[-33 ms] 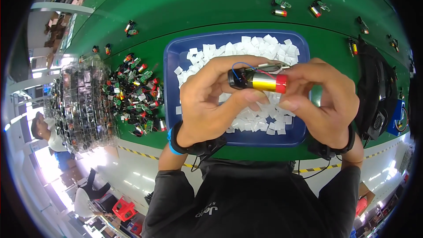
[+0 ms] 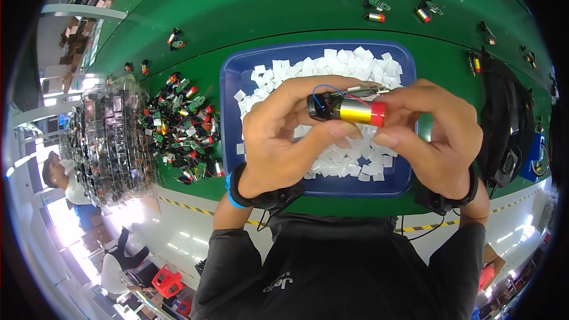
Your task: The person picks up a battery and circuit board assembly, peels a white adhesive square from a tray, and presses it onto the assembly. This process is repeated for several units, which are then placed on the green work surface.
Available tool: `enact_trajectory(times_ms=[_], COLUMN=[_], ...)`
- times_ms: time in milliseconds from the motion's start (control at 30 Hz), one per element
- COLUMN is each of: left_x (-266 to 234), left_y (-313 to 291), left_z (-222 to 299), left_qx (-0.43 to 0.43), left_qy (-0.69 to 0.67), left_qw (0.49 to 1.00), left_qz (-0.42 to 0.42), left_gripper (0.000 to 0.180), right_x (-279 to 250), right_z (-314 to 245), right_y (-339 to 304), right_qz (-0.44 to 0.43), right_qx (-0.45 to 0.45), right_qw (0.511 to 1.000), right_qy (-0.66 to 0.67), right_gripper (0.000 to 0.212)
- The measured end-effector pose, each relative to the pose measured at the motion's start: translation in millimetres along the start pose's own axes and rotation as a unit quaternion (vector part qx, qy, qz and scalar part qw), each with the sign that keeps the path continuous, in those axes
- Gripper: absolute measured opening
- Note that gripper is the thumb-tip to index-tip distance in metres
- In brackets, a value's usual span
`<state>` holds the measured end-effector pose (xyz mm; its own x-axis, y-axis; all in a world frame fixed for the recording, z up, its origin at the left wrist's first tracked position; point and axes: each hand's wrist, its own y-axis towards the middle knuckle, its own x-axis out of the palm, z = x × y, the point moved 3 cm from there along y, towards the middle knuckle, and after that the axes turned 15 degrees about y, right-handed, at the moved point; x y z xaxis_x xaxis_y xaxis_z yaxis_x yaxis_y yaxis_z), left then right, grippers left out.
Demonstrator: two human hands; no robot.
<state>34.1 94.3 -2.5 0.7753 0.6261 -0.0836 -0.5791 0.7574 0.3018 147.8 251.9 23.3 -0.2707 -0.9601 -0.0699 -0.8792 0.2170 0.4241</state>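
Between my hands, above a blue tray, is a cylindrical battery in silver and yellow with a red end. Thin blue and red wires run from it, a circuit board lies along its far side, and a black plastic piece sits at its left end. My left hand is closed around the left part of this assembly, thumb beneath the battery. With bent fingers, my right hand grips its right end by the red cap and board; the exact fingertip contact is partly hidden. Many small white square pads lie in the tray.
Left of the tray a heap of similar battery assemblies lies on the green table. Beyond it rises a stack of clear plastic trays. Several assemblies lie spread along the far side. A black bag lies at the right.
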Motion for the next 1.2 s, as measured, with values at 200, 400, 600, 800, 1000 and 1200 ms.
enact_trajectory(times_ms=[200,400,600,800,1000,1200], left_x=[-1,2,4,7,12,6], left_y=[7,5,1,0,3,0], left_z=[9,10,18,13,15,11], left_qx=[0.147,0.157,0.165,0.205,0.226,-0.068], left_qy=[0.222,0.335,0.439,0.487,0.523,0.082], left_qw=[0.964,0.929,0.883,0.849,0.822,0.994], left_qz=[-0.009,-0.019,0.0,0.022,0.002,0.034], left_gripper=[0.04,0.044,0.046,0.046,0.036,0.026], right_x=[4,5,5,5,6,6], right_z=[-1,5,4,5,-1,-8], right_y=[-1,-2,-1,1,1,-2], right_qz=[-0.003,0.039,0.021,-0.024,-0.027,-0.034], right_qx=[-0.002,0.092,0.098,-0.008,-0.093,-0.062], right_qw=[1.0,0.992,0.991,0.997,0.953,0.972], right_qy=[-0.027,0.08,0.084,-0.076,-0.287,-0.223], right_gripper=[0.023,0.013,0.014,0.012,0.009,0.021])
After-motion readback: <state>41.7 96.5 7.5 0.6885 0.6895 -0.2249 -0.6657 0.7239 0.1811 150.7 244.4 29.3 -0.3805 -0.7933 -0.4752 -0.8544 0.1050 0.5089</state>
